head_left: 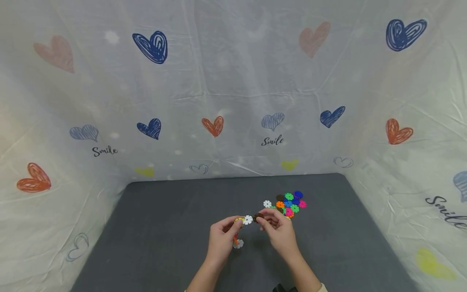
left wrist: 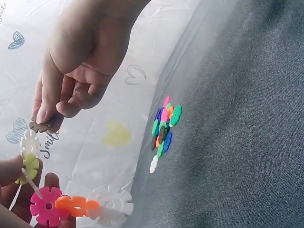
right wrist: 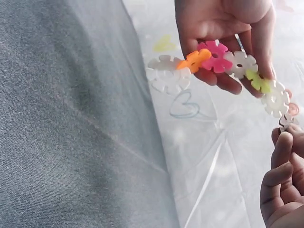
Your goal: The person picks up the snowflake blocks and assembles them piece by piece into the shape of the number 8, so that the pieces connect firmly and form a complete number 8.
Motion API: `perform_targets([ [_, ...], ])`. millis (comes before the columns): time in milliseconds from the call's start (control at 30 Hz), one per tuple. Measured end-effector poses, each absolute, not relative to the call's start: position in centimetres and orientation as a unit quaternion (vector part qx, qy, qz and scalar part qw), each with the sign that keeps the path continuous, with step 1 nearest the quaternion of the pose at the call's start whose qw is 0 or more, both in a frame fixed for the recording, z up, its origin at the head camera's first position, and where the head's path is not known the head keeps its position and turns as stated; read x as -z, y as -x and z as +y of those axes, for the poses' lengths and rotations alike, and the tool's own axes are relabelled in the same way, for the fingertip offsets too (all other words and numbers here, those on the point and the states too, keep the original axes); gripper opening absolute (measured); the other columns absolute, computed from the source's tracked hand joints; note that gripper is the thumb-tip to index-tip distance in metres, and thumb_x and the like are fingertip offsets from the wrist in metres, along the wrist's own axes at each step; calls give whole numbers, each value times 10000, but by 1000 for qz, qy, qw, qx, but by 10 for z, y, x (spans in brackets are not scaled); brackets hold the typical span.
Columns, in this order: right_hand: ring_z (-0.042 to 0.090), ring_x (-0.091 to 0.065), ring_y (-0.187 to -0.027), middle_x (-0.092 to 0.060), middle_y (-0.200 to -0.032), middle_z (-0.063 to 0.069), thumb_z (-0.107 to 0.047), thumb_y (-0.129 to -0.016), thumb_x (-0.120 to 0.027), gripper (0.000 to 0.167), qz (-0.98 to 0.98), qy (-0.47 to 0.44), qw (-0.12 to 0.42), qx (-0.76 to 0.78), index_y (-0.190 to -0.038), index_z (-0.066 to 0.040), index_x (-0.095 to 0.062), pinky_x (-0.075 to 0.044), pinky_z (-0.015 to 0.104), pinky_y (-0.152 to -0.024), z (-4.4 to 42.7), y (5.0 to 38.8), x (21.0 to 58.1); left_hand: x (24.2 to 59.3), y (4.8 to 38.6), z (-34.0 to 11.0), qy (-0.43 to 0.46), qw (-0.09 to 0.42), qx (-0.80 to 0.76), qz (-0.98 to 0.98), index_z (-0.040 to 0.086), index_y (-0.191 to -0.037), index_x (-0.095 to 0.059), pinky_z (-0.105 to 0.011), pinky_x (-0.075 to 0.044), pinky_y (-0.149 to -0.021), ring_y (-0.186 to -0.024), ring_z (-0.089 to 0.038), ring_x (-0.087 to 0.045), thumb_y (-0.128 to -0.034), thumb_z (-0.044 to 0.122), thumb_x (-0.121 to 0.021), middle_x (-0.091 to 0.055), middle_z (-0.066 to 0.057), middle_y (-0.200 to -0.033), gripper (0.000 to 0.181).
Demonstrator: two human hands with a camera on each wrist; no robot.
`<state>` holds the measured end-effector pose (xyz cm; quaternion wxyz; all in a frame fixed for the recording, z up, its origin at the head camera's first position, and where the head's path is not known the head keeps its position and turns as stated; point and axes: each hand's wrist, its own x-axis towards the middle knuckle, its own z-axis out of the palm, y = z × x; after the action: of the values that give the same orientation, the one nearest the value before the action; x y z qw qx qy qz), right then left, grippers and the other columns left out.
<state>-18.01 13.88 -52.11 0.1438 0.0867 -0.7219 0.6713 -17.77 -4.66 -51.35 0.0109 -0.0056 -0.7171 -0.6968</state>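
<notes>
My left hand (head_left: 220, 240) pinches a yellow notched snowflake disc (left wrist: 31, 166), part of a chain of interlocking plastic discs. From it hang a pink disc (left wrist: 48, 206), an orange disc (left wrist: 77, 206) and whitish discs, with a pale disc (left wrist: 111, 205) at the loose end. Beyond the yellow one sits a white disc (head_left: 248, 220) at the chain's upper end. My right hand (head_left: 285, 238) pinches a brown disc (left wrist: 41, 126) between thumb and fingers, right against that white disc's edge. Whether their slots are engaged I cannot tell.
Several loose discs in mixed colours lie in a pile (head_left: 288, 203) beyond my right hand, with a white disc (head_left: 267, 203) at its left side. The grey table (head_left: 164, 227) meets a heart-printed curtain (head_left: 233, 81). A dark object (head_left: 282, 288) shows at the bottom edge.
</notes>
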Motion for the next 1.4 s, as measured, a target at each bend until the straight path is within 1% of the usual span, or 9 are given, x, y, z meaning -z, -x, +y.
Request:
perform_targets([
  [233, 201, -650, -633, -705, -834, 142, -75, -903, -748, 159, -722, -87, 150, -670, -1054, -52, -704, -589, 320, -621, 138, 179, 520, 510, 175, -46, 10, 4, 696, -718, 81, -1055, -784, -212, -453, -564, -707, -146, -572, -919, 239, -754, -716, -139, -900, 210],
  [500, 171, -670, -609, -748, -908, 198, -7, -879, -750, 111, -701, -73, 154, -692, -989, 4, -735, -594, 334, -619, 133, 176, 523, 507, 173, -40, -32, -26, 715, -698, 35, -1012, -789, -228, -475, -593, -694, -121, -559, -895, 249, -781, -734, -103, -880, 244],
  [633, 189, -689, -621, -758, -941, 184, 6, -889, -734, 119, -704, -55, 153, -691, -1009, 2, -735, -595, 318, -630, 129, 175, 524, 510, 173, -38, -66, -49, 724, -684, 8, -1051, -775, -238, -523, -653, -779, -141, -643, -904, 261, -774, -748, -70, -920, 293],
  [800, 206, -679, -623, -755, -871, 129, -42, -910, -732, 125, -719, -41, 169, -673, -1035, -34, -734, -569, 259, -602, 126, 173, 527, 514, 173, -39, -88, -63, 728, -677, -3, -1067, -767, -258, -552, -682, -821, -167, -685, -903, 267, -777, -751, -68, -940, 317],
  [967, 221, -684, -626, -747, -826, 155, -74, -925, -732, 126, -723, 28, 201, -660, -1031, -5, -729, -554, 255, -585, 139, 178, 530, 513, 175, -47, -112, -38, 723, -681, 2, -1068, -765, -256, -544, -672, -796, -155, -669, -911, 251, -768, -730, -46, -898, 295],
  [1067, 206, -686, -656, -756, -846, 124, -97, -928, -735, 114, -772, 89, 172, -606, -1023, -34, -745, -535, 255, -593, 161, 189, 538, 512, 179, -56, -130, -16, 726, -675, -17, -1086, -753, -248, -530, -648, -775, -152, -665, -920, 237, -758, -717, -38, -865, 304],
  [1167, 158, -658, -701, -758, -884, 74, -145, -943, -723, 118, -851, 117, 112, -499, -1033, -81, -766, -484, 298, -693, 183, 202, 552, 511, 182, -64, -141, -16, 733, -665, -24, -1116, -742, -245, -523, -640, -780, -164, -674, -927, 241, -748, -716, -36, -867, 326],
  [1233, 163, -651, -737, -756, -913, 69, -136, -937, -722, 137, -887, 122, 90, -436, -1055, -87, -773, -492, 366, -711, 195, 208, 561, 512, 184, -67, -149, -20, 740, -656, -23, -1131, -737, -251, -529, -646, -792, -180, -683, -932, 247, -743, -720, -32, -879, 335],
  [1400, 349, -663, -915, -695, -1045, 181, -107, -906, -736, 257, -918, 108, 107, -367, -1148, -22, -740, -537, 541, -780, 206, 219, 574, 517, 186, -67, -164, -29, 754, -635, -34, -1169, -716, -259, -529, -662, -799, -193, -683, -949, 237, -721, -730, -19, -896, 350],
])
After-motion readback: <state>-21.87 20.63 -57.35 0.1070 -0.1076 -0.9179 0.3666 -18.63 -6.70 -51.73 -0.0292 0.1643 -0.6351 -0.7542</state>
